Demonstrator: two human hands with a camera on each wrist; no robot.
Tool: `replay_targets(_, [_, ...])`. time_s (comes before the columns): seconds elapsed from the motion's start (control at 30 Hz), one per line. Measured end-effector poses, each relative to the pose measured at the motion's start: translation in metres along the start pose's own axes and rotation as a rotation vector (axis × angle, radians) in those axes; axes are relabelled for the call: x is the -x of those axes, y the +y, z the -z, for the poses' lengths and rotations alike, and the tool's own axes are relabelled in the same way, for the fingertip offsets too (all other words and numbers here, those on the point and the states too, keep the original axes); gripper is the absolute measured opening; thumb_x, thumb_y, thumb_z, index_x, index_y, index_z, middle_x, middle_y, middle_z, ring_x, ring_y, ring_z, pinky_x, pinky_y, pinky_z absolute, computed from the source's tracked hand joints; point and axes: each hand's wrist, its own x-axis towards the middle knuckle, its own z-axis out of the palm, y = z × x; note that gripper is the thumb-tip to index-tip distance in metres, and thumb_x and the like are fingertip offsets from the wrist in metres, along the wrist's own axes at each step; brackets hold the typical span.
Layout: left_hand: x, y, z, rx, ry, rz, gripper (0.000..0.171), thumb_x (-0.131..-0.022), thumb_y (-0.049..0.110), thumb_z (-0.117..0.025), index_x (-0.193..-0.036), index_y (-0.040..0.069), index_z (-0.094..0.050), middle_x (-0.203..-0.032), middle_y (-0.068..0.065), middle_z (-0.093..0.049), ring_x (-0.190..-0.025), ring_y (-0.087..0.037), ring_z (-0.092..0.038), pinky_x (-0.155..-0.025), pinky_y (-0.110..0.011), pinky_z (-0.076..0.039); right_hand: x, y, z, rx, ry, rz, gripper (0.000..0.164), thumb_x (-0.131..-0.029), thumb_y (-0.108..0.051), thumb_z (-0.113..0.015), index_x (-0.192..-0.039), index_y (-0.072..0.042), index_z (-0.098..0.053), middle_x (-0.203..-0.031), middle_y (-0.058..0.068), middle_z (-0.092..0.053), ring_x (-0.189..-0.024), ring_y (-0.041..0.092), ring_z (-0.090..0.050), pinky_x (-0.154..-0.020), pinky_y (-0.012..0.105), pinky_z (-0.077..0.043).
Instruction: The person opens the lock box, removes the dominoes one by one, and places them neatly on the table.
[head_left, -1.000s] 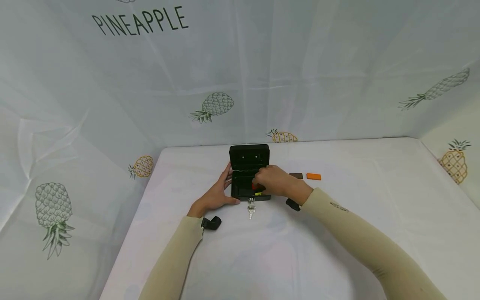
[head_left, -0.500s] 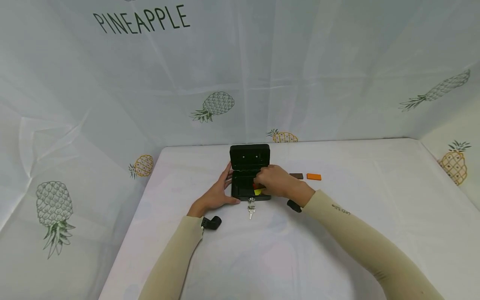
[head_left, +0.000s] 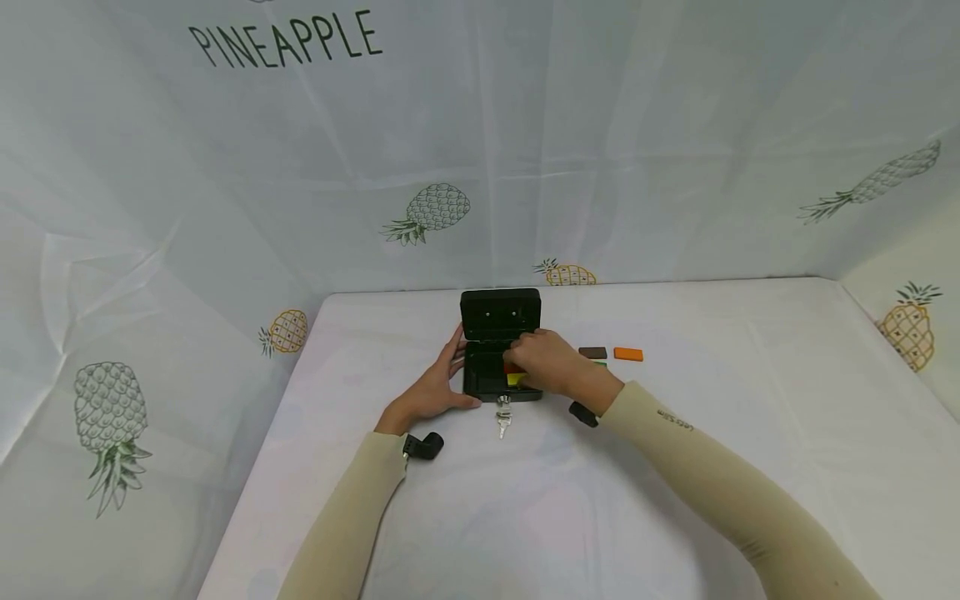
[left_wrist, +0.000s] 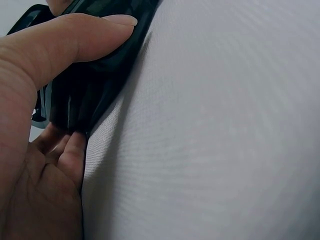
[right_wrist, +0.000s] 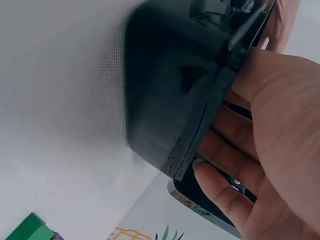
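Fingers of our left hand (head_left: pixel 429 393) lie spread and fairly straight against the left side of a black box (head_left: pixel 486 372) at mid-frame; our right hand (head_left: pixel 550 362) reaches inside, its fingers' closure and hold hidden. We work at a white-covered table (head_left: pixel 480 517) before pale sheeting (head_left: pixel 637 167) with pineapples. Our box gapes, lid (head_left: pixel 500 313) upright, keys (head_left: pixel 503 420) at its front, red (head_left: pixel 511 368) and yellow (head_left: pixel 514 379) showing within.

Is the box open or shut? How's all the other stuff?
Black box: open.
Lid: raised.
Keys: at the box's front.
Yellow piece: inside box.
Red piece: inside, partly covered.
Orange block: flat on table.
Brown block: on table.
Green block: on table.
Left hand: grips box.
Right hand: partly inside box.
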Motion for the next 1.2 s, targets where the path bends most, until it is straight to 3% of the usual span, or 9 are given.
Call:
replay_targets(0.27, [0.0, 0.0, 0.0, 0.008, 0.002, -0.004, 0.134, -0.084, -0.003, -0.087, -0.171, 0.026, 0.01, -0.172, -0.021, -0.017, -0.158, -0.041, -0.027, -0.13, -0.047, -0.028, 0.0, 0.001, -0.006, 0.041, 0.016, -0.019, 0.027, -0.087, -0.027, -0.09, -0.109, -0.012, -0.082, -0.1, 0.004, -0.077, -0.095, 0.023, -0.069, -0.093, 0.04, -0.06])
replay_targets(0.5, [0.0, 0.0, 0.001, 0.009, -0.001, -0.007, 0.134, -0.084, -0.003, -0.087, -0.171, 0.026, 0.011, -0.172, -0.021, -0.015, -0.159, -0.042, -0.026, -0.13, -0.048, -0.028, -0.001, 0.002, -0.006, -0.014, 0.005, -0.01, 0.016, -0.087, -0.021, -0.09, -0.098, -0.012, -0.081, -0.096, 0.003, -0.075, -0.093, 0.022, -0.068, -0.089, 0.039, -0.059])
replay_targets(0.77, [0.001, 0.001, 0.001, 0.011, -0.008, -0.006, 0.134, -0.084, -0.002, -0.087, -0.171, 0.025, 0.012, -0.172, -0.022, -0.014, -0.159, -0.041, -0.025, -0.13, -0.047, -0.027, 0.0, 0.002, -0.004, -0.053, -0.031, 0.023, 0.019, -0.09, -0.017, -0.087, -0.107, -0.013, -0.083, -0.106, 0.002, -0.079, -0.101, 0.023, -0.069, -0.095, 0.042, -0.058])
replay_targets(0.97, [0.001, 0.0, 0.001, 0.014, -0.012, -0.016, 0.134, -0.084, -0.002, -0.087, -0.17, 0.025, 0.013, -0.171, -0.022, -0.014, -0.159, -0.041, -0.024, -0.131, -0.047, -0.026, 0.0, 0.001, -0.005, -0.024, -0.005, 0.046, 0.018, -0.089, -0.017, -0.088, -0.107, -0.014, -0.084, -0.106, 0.002, -0.08, -0.101, 0.023, -0.07, -0.087, 0.039, -0.058])
replay_targets(1.2, [0.002, 0.002, 0.002, 0.02, -0.017, -0.002, 0.134, -0.085, -0.001, -0.087, -0.17, 0.026, 0.013, -0.172, -0.021, -0.012, -0.16, -0.041, -0.022, -0.131, -0.047, -0.025, 0.009, 0.004, 0.005, -0.058, 0.091, 0.016, 0.022, -0.089, -0.021, -0.089, -0.109, -0.015, -0.083, -0.106, 0.001, -0.076, -0.103, 0.022, -0.067, -0.096, 0.041, -0.058])
